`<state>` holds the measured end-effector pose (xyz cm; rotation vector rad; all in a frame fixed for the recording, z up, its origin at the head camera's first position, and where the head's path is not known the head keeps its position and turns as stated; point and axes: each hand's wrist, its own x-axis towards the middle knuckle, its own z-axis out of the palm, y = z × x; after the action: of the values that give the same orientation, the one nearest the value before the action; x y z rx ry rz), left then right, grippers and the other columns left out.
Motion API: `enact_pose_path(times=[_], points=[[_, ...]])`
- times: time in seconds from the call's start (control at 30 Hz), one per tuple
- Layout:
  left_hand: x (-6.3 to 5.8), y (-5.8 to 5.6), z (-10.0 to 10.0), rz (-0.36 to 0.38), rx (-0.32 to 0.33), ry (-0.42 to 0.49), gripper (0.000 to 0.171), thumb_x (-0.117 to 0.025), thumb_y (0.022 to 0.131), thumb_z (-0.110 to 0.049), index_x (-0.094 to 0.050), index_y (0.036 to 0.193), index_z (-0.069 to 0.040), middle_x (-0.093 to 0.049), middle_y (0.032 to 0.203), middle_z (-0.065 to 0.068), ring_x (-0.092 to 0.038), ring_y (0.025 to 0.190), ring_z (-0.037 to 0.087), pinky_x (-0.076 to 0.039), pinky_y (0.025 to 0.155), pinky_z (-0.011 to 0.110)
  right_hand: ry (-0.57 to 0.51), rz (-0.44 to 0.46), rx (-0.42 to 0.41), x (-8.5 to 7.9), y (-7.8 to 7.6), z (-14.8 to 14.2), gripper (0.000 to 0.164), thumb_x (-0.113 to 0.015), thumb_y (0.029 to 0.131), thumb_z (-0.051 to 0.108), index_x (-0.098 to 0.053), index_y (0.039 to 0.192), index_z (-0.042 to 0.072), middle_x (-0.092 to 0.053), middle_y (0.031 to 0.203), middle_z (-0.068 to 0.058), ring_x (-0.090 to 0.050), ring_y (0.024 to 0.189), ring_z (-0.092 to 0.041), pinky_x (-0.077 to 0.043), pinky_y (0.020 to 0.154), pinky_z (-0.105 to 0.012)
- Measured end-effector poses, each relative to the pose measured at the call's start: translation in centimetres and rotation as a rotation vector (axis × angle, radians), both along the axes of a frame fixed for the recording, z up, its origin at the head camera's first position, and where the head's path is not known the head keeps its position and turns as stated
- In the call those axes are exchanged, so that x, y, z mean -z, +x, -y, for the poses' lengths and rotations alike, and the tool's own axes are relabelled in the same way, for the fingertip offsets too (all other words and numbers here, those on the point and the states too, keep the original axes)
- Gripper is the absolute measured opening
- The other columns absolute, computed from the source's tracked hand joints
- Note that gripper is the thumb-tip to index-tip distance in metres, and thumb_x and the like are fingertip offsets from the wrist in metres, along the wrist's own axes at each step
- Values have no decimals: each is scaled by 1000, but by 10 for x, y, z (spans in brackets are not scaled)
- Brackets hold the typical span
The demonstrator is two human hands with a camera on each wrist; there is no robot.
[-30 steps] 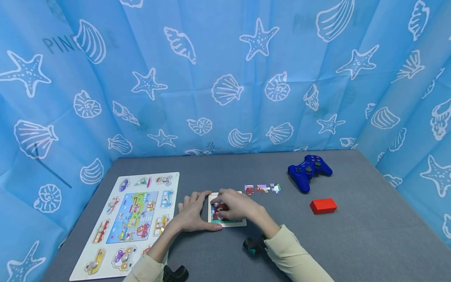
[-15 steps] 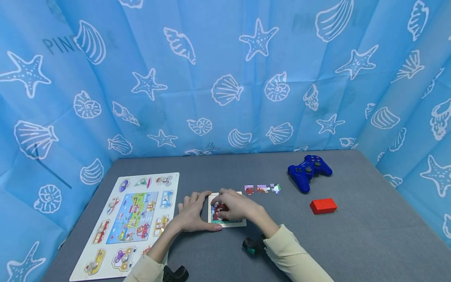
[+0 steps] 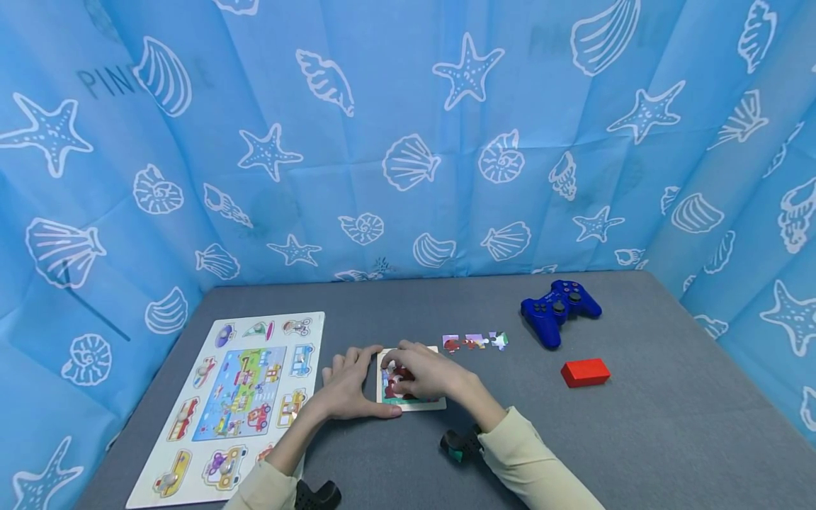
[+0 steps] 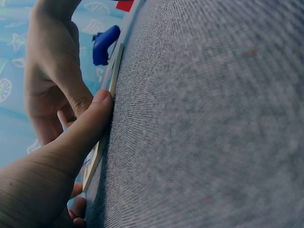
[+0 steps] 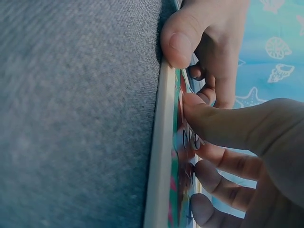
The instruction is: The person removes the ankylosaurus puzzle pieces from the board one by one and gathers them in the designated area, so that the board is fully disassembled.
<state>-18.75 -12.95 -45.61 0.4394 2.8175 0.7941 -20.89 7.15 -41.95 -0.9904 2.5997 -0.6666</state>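
Observation:
A small jigsaw tray (image 3: 432, 406) with a pale wooden rim lies flat on the grey table, filled partly with a red, white and green picture. My left hand (image 3: 347, 391) steadies it, thumb along the near edge and index finger at the far left corner. Over the picture bends my right hand (image 3: 428, 371). In the right wrist view its thumb (image 5: 204, 114) and curled fingertips meet at a jigsaw piece (image 5: 186, 135) on the tray; the piece's outline is mostly hidden. Three loose jigsaw pieces, among them a red-and-lilac one (image 3: 450, 343), lie in a row beyond the tray.
A large white peg puzzle board (image 3: 207, 340) with vehicle pictures lies at the left, partly under the left forearm. To the right are a blue game controller (image 3: 553, 312) and a red block (image 3: 585, 372). A blue shell-print curtain (image 3: 408, 212) hangs behind the table.
The right hand's fingers shift very slightly over the picture. The left hand, the tray and the loose pieces stay where they were.

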Motion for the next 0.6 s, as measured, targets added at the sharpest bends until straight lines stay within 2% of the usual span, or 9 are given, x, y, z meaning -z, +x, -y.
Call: enact_pose_path(times=[0.13,0.6], points=[[0,1,0,-4,3,3,114,-88,65,-65,-37,157,-20,-48,135,14,-34,94,24,-20,73,38,-1,4,5,-2,2,0,31,-71,97,16,-68,128,12,-58,102,-2,-47,87,-13,-41,73,-27],[0,1,0,-5,0,8,113,-88,66,-65,-38,157,-21,-48,136,14,-34,94,24,-20,74,39,-15,-71,-38,-2,3,0,33,-70,96,7,-70,129,8,-60,98,-6,-45,79,-11,-39,67,-22]])
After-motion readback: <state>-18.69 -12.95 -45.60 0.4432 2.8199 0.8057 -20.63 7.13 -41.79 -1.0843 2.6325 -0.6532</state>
